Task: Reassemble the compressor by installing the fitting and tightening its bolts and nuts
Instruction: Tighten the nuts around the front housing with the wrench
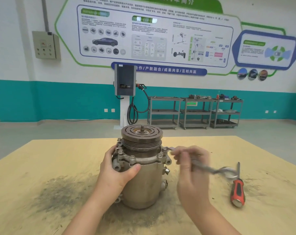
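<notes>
L hand [117, 173] wraps the compressor [141, 168] body, thumb on its flange. R hand [192, 168], blurred, grips a wrench [210, 168] w/ head on a flange bolt [165, 148]. Compressor stands upright mid counter [42, 167]; red-handled screwdriver [237, 190] lies just right of the wrench.

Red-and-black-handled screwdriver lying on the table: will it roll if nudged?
Probably a little: the red-and-black-handled screwdriver has a rounded handle and lies free on the flat wooden table. The rigid metal shaft likely won't flex. The handle's black grip sections probably resist slipping.
</notes>
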Available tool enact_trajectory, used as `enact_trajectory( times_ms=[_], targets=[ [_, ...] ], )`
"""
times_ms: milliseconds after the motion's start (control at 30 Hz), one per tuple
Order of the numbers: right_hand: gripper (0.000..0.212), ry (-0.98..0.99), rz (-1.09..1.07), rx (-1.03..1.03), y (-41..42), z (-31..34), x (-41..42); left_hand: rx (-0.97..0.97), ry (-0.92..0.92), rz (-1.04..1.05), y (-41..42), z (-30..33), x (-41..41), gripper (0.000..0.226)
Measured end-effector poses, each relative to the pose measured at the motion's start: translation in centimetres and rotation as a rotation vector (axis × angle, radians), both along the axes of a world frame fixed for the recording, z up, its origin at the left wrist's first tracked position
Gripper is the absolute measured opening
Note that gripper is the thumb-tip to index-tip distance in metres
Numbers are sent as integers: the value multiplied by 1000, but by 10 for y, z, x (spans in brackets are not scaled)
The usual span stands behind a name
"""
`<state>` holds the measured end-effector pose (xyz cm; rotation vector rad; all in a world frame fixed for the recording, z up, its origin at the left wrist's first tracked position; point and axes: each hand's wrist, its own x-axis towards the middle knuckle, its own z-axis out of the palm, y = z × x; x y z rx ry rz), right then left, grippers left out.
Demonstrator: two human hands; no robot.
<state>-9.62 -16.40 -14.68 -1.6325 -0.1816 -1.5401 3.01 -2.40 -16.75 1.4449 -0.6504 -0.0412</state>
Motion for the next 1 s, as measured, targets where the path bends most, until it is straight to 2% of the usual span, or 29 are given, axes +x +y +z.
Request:
enact_trajectory(
  times_ms=[33, 133, 167, 233, 433, 533, 633, 700, 767, 800, 900, 1000],
  targets=[
    [5, 57, -41, -132, 3, 1, 1, 2, -7, 7, -1, -1, 0, 93],
    [14, 136, -221, -491, 4, 10, 12, 11, -16, -3, -2, -2, 1, 103],
    [11, 143, -265, -548, 6, 14, 17, -9, -10, -14, -3, -2, 1, 101],
    [13, 131, -288, -534, 12, 18, 23, -54, 16, -22, -5, 0, 1, 92],
    [6, -83, -167, -216, 6, 24, 11, 7, -4, -13, 5, -3, 13, 94],
    [10, -122, 36, 169, 1, 32, 4, 56, -61, 79, 17, -2, 21, 106],
    [15, -61, 282, 591, -8, 35, 4, 56, -74, 182, 25, 1, 24, 97],
    [16, -40, 416, 760, -12, 38, 5, 37, -59, 196, 28, 3, 19, 86],
    [17, -20, 505, 829, -14, 39, 6, 27, -80, 171, 27, 6, 10, 77],
    [16, -2, 538, 838, -14, 40, 7, 26, -83, 133, 25, 8, 3, 83],
    [14, 59, 629, 855, -15, 41, 7, 95, -95, 67, 13, 12, -16, 125],
    [13, 143, 741, 864, -17, 44, 9, 156, -149, 144, 0, 13, -26, 138]
  ],
)
